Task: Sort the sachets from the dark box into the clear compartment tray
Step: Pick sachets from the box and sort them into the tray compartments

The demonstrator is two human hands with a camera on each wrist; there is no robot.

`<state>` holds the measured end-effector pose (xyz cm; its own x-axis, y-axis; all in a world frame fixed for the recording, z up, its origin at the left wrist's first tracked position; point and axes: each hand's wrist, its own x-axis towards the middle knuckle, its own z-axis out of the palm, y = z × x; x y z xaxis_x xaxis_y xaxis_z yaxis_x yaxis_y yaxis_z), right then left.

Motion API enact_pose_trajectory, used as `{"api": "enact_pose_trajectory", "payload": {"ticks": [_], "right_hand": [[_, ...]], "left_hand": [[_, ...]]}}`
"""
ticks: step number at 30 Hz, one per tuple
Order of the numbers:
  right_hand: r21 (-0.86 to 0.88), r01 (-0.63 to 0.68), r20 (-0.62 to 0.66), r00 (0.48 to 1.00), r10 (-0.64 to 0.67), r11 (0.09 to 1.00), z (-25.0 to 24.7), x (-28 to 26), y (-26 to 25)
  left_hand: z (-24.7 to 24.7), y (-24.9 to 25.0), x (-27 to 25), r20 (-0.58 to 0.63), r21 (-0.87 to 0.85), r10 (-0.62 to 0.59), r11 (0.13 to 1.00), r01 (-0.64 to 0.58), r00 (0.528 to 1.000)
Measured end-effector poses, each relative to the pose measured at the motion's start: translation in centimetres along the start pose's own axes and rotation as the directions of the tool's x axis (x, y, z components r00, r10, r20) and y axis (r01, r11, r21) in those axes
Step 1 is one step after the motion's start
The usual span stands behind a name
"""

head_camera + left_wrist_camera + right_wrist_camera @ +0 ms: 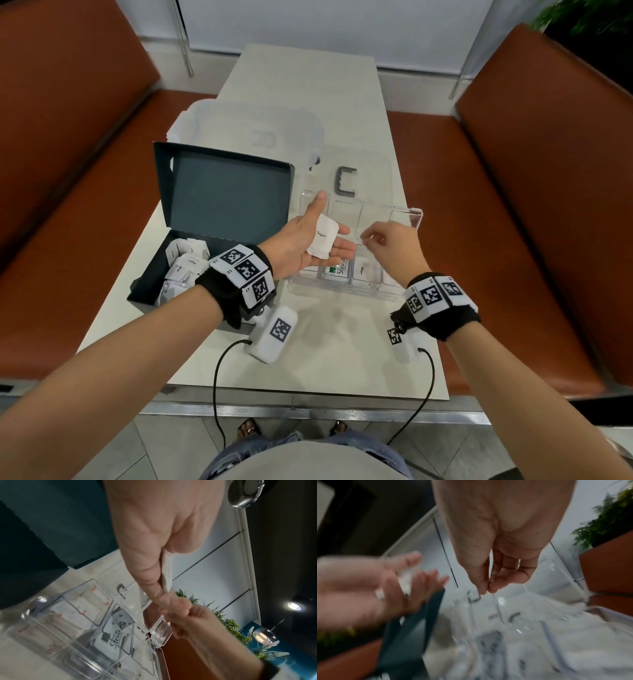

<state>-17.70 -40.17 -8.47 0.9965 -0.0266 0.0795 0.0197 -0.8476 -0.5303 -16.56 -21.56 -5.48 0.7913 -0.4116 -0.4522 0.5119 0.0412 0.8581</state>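
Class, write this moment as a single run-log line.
left hand: palm up, Sugar sachet on it | right hand: pinched over clear tray | dark box: sachets remain

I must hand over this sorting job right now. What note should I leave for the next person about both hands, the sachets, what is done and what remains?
Left hand: palm up over the clear compartment tray, fingers straight, Sugar sachet lying on it.
Right hand: above the tray, fingertips pinched together; whether anything is between them cannot be seen.
Done: a Stevia sachet and a Pepper sachet lie in near-row compartments.
Left: place the Sugar sachet, then sort those remaining in the dark box.
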Motion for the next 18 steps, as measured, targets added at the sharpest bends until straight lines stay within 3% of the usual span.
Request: {"api": "enact_pose_trajectory", "payload": {"ticks": [2,4,7,12,16,18], "right_hand": [[0.170,0.026,-0.067,0.998,-0.015,0.985,-1.8,-0.4,-1.7],[0.297,0.037,-0.030,0.999,-0.030,0.954,-3.2,-0.9,-3.0],[0.325,0.021,0.063,0.997,-0.044,0.945,-4.2,-1.4,-3.7],[0.415,-0.042,-0.002,0.999,0.047,0.909,-6.3,-1.3,-0.9],[0.465,-0.147,-0.052,0.980,0.193,0.873,-7.1,-0.6,3.1],[0.369,-0.219,-0.066,0.963,0.261,0.903,-6.6,-0.3,4.9]], "left_hand": [[0.3,0.0,0.4,0.009,0.042,-0.003,0.999,0.002,1.000],[0.9,0.0,0.8,0.041,0.077,0.007,0.997,-0.010,0.999],[2.4,0.0,1.4,0.104,0.084,0.056,0.994,-0.065,0.993],[5.4,-0.1,2.7,0.177,0.196,0.100,0.971,-0.135,0.979],[6.6,-0.8,3.8,0.169,0.478,0.103,0.861,-0.173,0.980],[6.5,-1.6,4.3,0.184,0.658,0.154,0.714,-0.238,0.971]]}}
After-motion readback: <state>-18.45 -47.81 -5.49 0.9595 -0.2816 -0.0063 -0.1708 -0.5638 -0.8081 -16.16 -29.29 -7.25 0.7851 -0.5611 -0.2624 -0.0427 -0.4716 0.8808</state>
